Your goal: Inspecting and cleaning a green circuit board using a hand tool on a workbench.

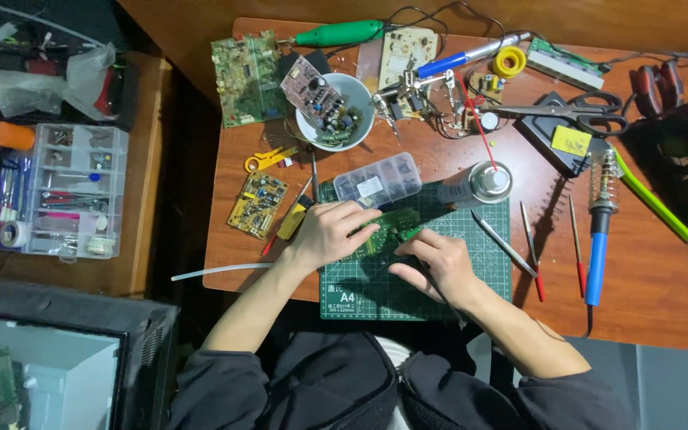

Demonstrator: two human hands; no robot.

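The left hand [330,233] lies spread over a green circuit board [392,231], pinning it flat on the green cutting mat [408,291] at the counter's [646,295] near edge. The right hand [437,267] curls around a thin dark tool, tip toward the board — steadied for fine work. A clear parts box [377,180] sits just behind.

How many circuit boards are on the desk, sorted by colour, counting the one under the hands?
Green: 3, the large board, the board on the right, the board under the hands
Yellow: 1, small board
Pinkish: 1, board in the white bowl
Beige: 1, board
Total: 6
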